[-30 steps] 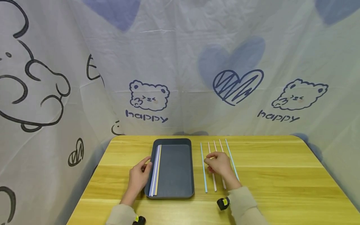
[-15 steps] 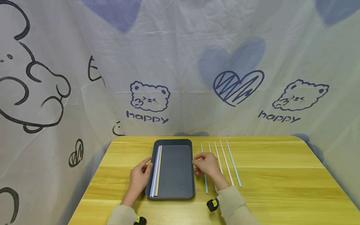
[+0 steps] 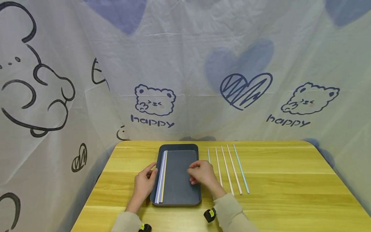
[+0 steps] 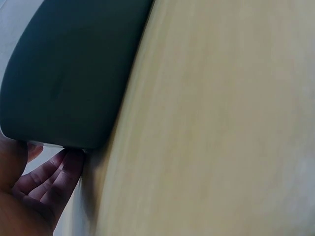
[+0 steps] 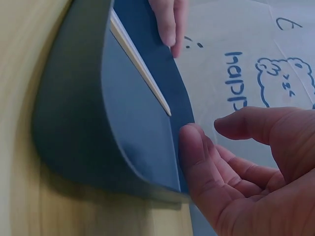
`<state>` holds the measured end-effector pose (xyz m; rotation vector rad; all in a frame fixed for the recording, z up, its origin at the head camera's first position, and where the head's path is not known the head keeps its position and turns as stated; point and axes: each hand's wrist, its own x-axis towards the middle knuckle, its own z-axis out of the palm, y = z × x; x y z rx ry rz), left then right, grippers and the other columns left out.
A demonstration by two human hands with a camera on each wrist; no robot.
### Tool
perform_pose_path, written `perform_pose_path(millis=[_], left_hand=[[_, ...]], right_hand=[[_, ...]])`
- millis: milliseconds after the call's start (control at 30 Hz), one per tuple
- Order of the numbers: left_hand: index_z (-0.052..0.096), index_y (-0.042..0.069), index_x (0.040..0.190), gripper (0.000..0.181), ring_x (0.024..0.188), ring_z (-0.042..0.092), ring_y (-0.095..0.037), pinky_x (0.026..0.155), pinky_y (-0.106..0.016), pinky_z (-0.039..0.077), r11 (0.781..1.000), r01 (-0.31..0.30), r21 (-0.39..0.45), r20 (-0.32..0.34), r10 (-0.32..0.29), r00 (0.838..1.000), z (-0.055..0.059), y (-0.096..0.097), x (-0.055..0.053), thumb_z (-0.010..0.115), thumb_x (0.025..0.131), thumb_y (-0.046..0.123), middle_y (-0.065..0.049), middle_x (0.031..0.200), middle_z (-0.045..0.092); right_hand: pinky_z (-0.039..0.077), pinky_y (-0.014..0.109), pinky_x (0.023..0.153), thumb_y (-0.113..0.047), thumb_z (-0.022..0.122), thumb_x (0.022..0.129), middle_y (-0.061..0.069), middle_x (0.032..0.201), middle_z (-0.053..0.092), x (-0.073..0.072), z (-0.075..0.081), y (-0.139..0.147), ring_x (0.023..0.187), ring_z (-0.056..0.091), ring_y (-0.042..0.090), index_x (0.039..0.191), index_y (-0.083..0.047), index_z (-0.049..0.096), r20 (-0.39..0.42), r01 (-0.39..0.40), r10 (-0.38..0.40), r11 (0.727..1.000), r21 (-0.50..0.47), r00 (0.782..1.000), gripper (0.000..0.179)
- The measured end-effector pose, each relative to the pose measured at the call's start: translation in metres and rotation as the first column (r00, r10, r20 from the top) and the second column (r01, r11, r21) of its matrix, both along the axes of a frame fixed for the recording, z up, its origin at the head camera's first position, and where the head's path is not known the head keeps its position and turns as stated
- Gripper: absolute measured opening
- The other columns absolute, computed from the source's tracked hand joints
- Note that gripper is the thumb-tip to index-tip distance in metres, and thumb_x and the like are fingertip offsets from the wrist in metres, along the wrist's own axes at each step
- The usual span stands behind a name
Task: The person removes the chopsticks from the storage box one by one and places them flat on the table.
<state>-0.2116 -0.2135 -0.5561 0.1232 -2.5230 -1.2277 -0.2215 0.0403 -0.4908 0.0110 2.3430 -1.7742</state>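
Note:
A dark grey rectangular tray [image 3: 181, 177] lies on the table, with several thin lilac, white and yellow sticks [image 3: 161, 177] side by side along its left wall. My left hand [image 3: 144, 182] pinches the tray's left rim; in the right wrist view its thumb [image 5: 166, 24] overlaps the inner wall. My right hand [image 3: 203, 174] is over the tray's right part. In the right wrist view the thumb and forefinger of this hand stand apart, with nothing between them. To its right lie several thin sticks, among them a pink stick [image 3: 227, 170] and a blue stick [image 3: 241, 169].
The yellow wooden table [image 3: 290, 183] extends to the right of the sticks. Behind it hangs a pale curtain [image 3: 197, 80] printed with hearts and bears. A black wrist camera [image 3: 210, 215] is by the right sleeve.
My right hand has moved left from above the loose sticks to over the tray, carrying nothing visible. My left hand has stayed at the tray's left rim.

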Motion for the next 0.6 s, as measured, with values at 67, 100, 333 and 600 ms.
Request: perform_pose_path(millis=[67,100,333,600], left_hand=[[0.074,0.012,0.134,0.032,0.069,0.06,-0.009,0.064,-0.023,0.049,1.0,0.001,0.003,0.002,-0.001,1.0,-0.001,0.0,0.0,0.071,0.102,0.016,-0.007,0.082,0.075],[0.074,0.013,0.134,0.032,0.07,0.06,-0.009,0.065,-0.023,0.049,1.0,0.0,0.004,0.002,0.0,1.0,-0.001,0.0,0.0,0.071,0.102,0.016,-0.007,0.083,0.075],[0.074,0.013,0.134,0.033,0.072,0.063,-0.01,0.066,-0.022,0.051,1.0,-0.001,0.013,0.005,0.001,1.0,-0.001,-0.001,-0.001,0.071,0.102,0.016,-0.008,0.085,0.077],[0.074,0.013,0.133,0.032,0.073,0.065,-0.009,0.067,-0.023,0.052,1.0,-0.008,0.005,-0.001,0.008,1.0,-0.003,-0.001,-0.002,0.071,0.101,0.016,-0.008,0.086,0.078]], right_hand=[[0.061,0.034,0.053,-0.003,0.07,0.089,0.026,0.08,0.075,0.0,-0.002,-0.004,0.05,0.066,0.013,0.107,0.008,0.072,-0.003,-0.018,0.018,1.0,0.001,1.0,0.021],[0.06,0.033,0.052,-0.003,0.069,0.089,0.027,0.081,0.075,0.0,-0.003,-0.006,0.05,0.066,0.013,0.107,0.009,0.072,-0.007,-0.025,0.025,1.0,0.0,1.0,0.021],[0.06,0.033,0.051,-0.002,0.07,0.086,0.028,0.078,0.074,0.002,-0.007,-0.019,0.047,0.063,0.01,0.1,0.007,0.072,-0.033,-0.039,0.04,0.999,0.004,0.999,0.017],[0.061,0.038,0.052,-0.001,0.069,0.086,0.027,0.075,0.074,0.005,-0.013,-0.032,0.047,0.063,0.011,0.097,0.007,0.071,-0.033,-0.061,0.061,0.998,0.01,0.998,0.014]])
